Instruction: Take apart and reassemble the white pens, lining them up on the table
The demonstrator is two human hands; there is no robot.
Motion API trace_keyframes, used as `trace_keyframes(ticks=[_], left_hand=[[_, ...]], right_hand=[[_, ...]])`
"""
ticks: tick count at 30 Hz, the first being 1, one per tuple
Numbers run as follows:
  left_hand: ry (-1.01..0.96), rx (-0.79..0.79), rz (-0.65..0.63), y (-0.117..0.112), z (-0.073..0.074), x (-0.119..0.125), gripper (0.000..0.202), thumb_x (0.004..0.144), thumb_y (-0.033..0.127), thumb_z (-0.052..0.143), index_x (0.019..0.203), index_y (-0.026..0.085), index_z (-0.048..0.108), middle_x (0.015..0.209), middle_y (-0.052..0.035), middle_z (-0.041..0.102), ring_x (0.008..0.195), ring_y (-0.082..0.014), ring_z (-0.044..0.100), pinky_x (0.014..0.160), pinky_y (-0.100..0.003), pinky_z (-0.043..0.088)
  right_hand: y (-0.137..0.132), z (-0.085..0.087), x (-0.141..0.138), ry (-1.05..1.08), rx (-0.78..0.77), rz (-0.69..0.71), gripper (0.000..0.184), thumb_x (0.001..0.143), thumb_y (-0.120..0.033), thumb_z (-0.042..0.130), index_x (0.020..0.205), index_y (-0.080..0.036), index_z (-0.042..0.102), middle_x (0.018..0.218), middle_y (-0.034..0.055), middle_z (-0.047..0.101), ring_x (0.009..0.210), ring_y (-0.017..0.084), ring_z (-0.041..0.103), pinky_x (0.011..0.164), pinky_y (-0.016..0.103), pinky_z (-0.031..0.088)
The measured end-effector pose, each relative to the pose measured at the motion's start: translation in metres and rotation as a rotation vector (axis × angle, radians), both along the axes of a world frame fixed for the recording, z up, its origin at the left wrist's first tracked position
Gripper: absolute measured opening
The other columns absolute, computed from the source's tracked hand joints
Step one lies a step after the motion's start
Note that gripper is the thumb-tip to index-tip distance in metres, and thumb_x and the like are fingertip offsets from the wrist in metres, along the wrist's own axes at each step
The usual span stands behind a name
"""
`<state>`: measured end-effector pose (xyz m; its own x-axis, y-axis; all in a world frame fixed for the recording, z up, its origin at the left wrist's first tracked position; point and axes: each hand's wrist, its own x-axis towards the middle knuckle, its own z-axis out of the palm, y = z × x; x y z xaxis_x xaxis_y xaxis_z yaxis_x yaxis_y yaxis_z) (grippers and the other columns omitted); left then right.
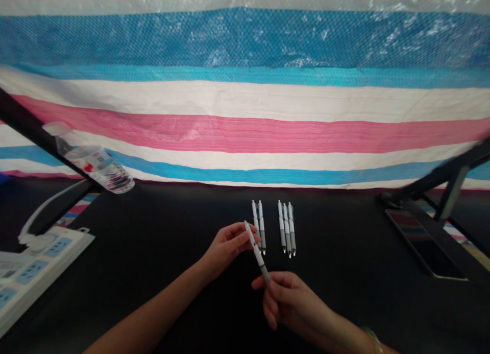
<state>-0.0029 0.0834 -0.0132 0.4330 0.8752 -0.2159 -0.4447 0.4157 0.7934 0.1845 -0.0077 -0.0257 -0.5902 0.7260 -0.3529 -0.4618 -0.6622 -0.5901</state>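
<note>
Head view. A bare left hand [225,249] and right hand [293,303] are raised over a matte black tabletop [344,226]. The left fingers [237,235] curl narrowly around the upper barrel of one pen [257,251], and the right fingers [276,288] pinch it near its grey lower end. The pen is slim and cylindrical, with a white barrel and a tapered grey grip, and it sits slanted between the two hands.

Five similar pens lie on the tabletop, roughly parallel, with their points toward the person. A pair [259,223] lies just behind the left hand, and a group of three [287,227] lies close beside that pair.

To the left, a white plastic power strip [38,272] with blue socket panels rests on the tabletop, with a white cable [42,211] rising from it. Above it, a clear ribbed plastic bottle [95,167] tilts next to a black bar [34,129]. To the right, a glossy phone [424,244] lies flat. A woven plastic tarp [245,124] in blue, white and pink stripes hangs behind the tabletop, its surface creased and slightly shiny.
</note>
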Motion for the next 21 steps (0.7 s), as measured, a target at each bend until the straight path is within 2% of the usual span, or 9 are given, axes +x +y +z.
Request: trace_keyframes(ticks=[3,5,7,10,13,17,19,21], left_hand=[[0.005,0.004,0.002,0.0,0.001,0.0,0.03,0.076,0.033,0.085,0.096,0.012,0.076,0.083,-0.009,0.076,0.079,-0.0187,0.07,0.079,-0.03,0.053],[0.022,0.014,0.009,0.0,0.002,0.001,0.031,0.076,0.034,0.085,0.095,0.012,0.076,0.082,-0.0085,0.076,0.078,-0.0178,0.07,0.078,-0.029,0.052],[0.035,0.02,0.015,-0.001,0.003,0.001,0.031,0.075,0.035,0.086,0.094,0.012,0.076,0.081,-0.0078,0.076,0.076,-0.0165,0.069,0.077,-0.027,0.052],[0.049,0.017,0.004,-0.001,0.003,0.002,0.032,0.075,0.037,0.085,0.094,0.013,0.076,0.081,-0.008,0.076,0.074,-0.0158,0.069,0.076,-0.027,0.051],[0.058,0.007,-0.009,-0.001,0.003,0.001,0.034,0.075,0.037,0.085,0.095,0.012,0.075,0.081,-0.0085,0.076,0.075,-0.0168,0.069,0.075,-0.027,0.051],[0.055,0.016,-0.016,0.0,0.002,0.001,0.034,0.075,0.037,0.085,0.096,0.012,0.075,0.082,-0.0089,0.075,0.076,-0.0173,0.068,0.077,-0.028,0.051],[0.059,0.031,-0.006,-0.001,0.001,0.001,0.033,0.076,0.037,0.085,0.095,0.012,0.075,0.081,-0.0086,0.075,0.075,-0.0167,0.068,0.076,-0.028,0.051],[0.069,0.037,0.007,-0.001,0.001,0.001,0.032,0.076,0.037,0.084,0.094,0.013,0.075,0.081,-0.0079,0.075,0.074,-0.016,0.067,0.076,-0.027,0.05]], right_hand=[[0.0,0.002,0.0,0.034,-0.015,0.006,0.051,0.089,-0.046,0.072,0.12,-0.007,0.063,0.079,0.0095,0.072,0.076,0.021,0.071,0.065,0.029,0.049],[0.001,0.004,0.0,0.048,-0.025,0.019,0.053,0.089,-0.047,0.073,0.124,-0.011,0.059,0.093,0.0137,0.074,0.087,0.023,0.072,0.071,0.031,0.051],[0.001,0.002,0.0,0.042,-0.022,0.007,0.043,0.086,-0.043,0.077,0.113,-0.014,0.06,0.091,0.01,0.074,0.083,0.021,0.072,0.07,0.031,0.052],[0.001,-0.003,0.0,0.003,0.006,-0.025,0.032,0.081,-0.035,0.083,0.09,-0.015,0.059,0.074,0.0015,0.068,0.063,0.015,0.066,0.058,0.025,0.049],[0.0,-0.007,0.001,-0.009,0.015,-0.001,0.033,0.084,-0.038,0.079,0.094,-0.012,0.062,0.068,0.0013,0.065,0.057,0.013,0.064,0.056,0.024,0.047],[0.001,-0.002,0.001,0.015,0.002,0.032,0.039,0.089,-0.043,0.073,0.104,-0.009,0.064,0.076,0.007,0.069,0.064,0.017,0.068,0.064,0.03,0.049],[0.001,0.0,0.001,0.001,-0.016,0.015,0.041,0.088,-0.044,0.073,0.108,-0.01,0.063,0.087,0.0103,0.071,0.074,0.019,0.07,0.069,0.031,0.051],[0.001,0.0,0.001,-0.025,-0.013,0.003,0.038,0.084,-0.041,0.078,0.105,-0.013,0.061,0.085,0.0075,0.071,0.07,0.017,0.068,0.065,0.029,0.051]])
